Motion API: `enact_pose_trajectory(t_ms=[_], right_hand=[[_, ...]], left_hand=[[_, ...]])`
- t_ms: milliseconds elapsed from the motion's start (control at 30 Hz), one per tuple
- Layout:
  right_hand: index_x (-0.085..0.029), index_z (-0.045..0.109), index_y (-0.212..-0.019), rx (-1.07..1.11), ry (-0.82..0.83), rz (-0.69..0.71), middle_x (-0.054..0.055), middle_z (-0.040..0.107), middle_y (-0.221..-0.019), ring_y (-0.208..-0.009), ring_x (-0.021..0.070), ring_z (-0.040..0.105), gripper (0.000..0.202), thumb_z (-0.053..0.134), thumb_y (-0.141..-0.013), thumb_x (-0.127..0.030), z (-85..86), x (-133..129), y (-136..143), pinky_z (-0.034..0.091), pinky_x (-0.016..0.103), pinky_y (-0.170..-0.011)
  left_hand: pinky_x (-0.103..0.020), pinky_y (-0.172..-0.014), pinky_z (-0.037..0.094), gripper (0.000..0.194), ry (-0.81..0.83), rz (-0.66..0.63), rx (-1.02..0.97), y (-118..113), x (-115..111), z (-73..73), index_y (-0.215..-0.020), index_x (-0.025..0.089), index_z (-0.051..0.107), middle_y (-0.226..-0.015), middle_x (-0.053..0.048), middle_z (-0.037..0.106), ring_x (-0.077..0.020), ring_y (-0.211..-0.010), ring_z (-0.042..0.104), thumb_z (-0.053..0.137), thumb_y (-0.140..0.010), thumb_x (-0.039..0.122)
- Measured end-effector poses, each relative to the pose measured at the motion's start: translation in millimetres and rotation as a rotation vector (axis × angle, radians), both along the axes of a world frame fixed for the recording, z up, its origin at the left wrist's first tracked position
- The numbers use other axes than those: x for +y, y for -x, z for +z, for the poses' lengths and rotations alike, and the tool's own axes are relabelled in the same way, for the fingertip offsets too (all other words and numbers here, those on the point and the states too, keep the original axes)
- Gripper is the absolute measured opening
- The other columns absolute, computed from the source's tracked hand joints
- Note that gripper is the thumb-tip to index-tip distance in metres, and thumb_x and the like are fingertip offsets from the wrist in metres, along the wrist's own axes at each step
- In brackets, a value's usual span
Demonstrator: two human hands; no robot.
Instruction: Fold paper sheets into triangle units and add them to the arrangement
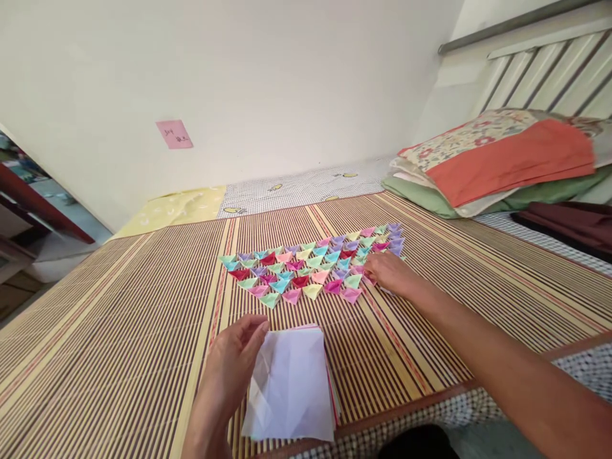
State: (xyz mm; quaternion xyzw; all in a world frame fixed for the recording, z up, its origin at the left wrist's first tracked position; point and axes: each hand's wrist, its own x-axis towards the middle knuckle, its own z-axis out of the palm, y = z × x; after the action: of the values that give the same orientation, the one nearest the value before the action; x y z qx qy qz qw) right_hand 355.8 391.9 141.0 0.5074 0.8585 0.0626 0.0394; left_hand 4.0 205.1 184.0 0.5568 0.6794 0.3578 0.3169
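Your right hand (389,274), at three o'clock of the folded papers (313,292), could knock neighbours askew, since they sit close and look light; your left hand (229,360), fingers narrow at the paper stack's (291,382) ten o'clock corner, could skew its loose sheets; whether either grips anything, you can't tell; no container shows, only the mat (143,319) beneath.
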Motion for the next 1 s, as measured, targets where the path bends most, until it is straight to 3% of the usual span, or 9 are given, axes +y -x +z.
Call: enact_pose_trajectory(t_ms=[267,533,733,1000], right_hand=[[-0.016,0.067,-0.124,0.043,0.002,-0.010,0.009,0.069,-0.124,-0.106,0.0238,0.070,0.029,0.067,-0.101,-0.034,2.4,-2.9,0.0,0.060,0.045,-0.091],[-0.014,0.071,-0.095,0.161,-0.026,-0.145,0.004,0.073,-0.099,-0.093,0.0191,0.071,0.015,0.066,-0.102,-0.027,30.3,-8.8,-59.5,0.059,0.039,-0.087],[-0.015,0.070,-0.108,0.160,0.023,-0.210,0.004,0.073,-0.103,-0.087,0.0177,0.071,0.019,0.066,-0.102,-0.032,18.0,-15.3,-73.8,0.061,0.036,-0.079],[-0.017,0.070,-0.116,0.174,-0.049,-0.219,0.009,0.070,-0.123,-0.109,0.0237,0.069,0.020,0.066,-0.102,-0.030,7.8,-5.1,-70.0,0.058,0.046,-0.095]], left_hand=[[-0.040,-0.086,0.055,0.038,0.024,-0.010,-0.018,2.3,0.4,-3.4,-0.103,0.021,0.076,-0.103,-0.009,0.082,-0.0310,-0.099,0.075,0.063,-0.091,0.054],[-0.038,-0.082,0.056,0.039,0.015,-0.013,-0.061,4.1,1.0,-2.1,-0.102,0.021,0.076,-0.105,-0.009,0.082,-0.0315,-0.103,0.074,0.065,-0.090,0.057],[-0.040,-0.086,0.055,0.042,0.042,-0.017,-0.053,2.1,2.6,-1.0,-0.102,0.021,0.074,-0.103,-0.009,0.080,-0.0318,-0.100,0.074,0.065,-0.088,0.059],[-0.040,-0.088,0.053,0.044,0.054,-0.020,-0.041,6.7,5.2,-8.1,-0.102,0.020,0.073,-0.100,-0.009,0.080,-0.0320,-0.103,0.072,0.064,-0.087,0.061]])
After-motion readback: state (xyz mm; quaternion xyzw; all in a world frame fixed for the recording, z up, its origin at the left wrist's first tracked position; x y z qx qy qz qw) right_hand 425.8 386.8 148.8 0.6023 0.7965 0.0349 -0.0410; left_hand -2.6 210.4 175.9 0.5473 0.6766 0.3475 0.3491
